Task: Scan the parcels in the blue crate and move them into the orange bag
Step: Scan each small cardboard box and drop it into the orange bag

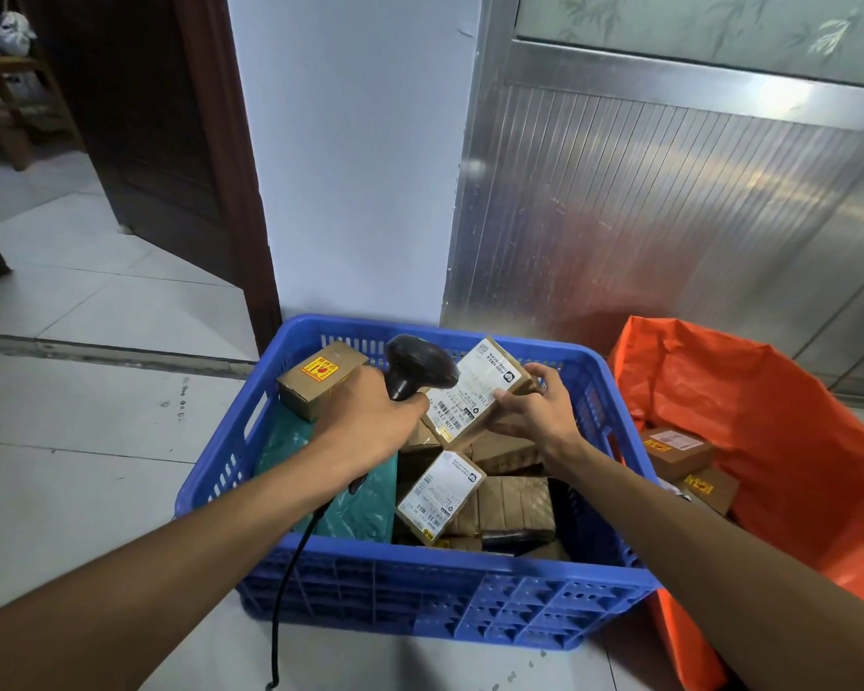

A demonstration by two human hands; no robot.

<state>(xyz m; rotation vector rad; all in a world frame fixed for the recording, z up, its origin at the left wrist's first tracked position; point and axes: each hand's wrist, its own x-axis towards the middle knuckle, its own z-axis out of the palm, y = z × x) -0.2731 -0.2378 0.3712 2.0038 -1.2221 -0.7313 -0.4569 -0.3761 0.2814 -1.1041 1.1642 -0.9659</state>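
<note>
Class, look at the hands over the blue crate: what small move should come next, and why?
Probably carry the held parcel rightward to the orange bag. The left hand aims the scanner at its label, the right hand grips it above the blue crate, and scanned boxes already lie in the bag.

Pale grey tiled floor [71,416], lower left. Dark brown wooden door [145,132], upper left. Wooden stool [6,107], far upper left. White wall column [355,152], centre. Ribbed silver metal panel [669,216], right; frosted leaf-patterned glass [719,27] above.
</note>
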